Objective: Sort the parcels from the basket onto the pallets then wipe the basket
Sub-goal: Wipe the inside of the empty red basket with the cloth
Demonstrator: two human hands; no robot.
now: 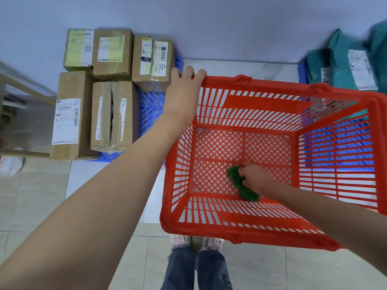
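Note:
A red plastic basket [272,101] with slatted walls stands on the floor in front of me, holding no parcels. My left hand [184,93] grips its far left corner rim. Inside, my right hand [256,176] presses a crumpled green cloth [240,183] on the mesh bottom near the front wall. Several brown cardboard parcels [113,53] lie on a blue pallet [150,109] to the left. Teal bagged parcels [345,59] lie on another blue pallet [343,141] at the right, partly seen through the basket wall.
A pale wall runs along the back. Wooden rails [23,88] stand at the far left. The floor is tiled, and my feet in patterned slippers [196,241] stand just below the basket's front edge.

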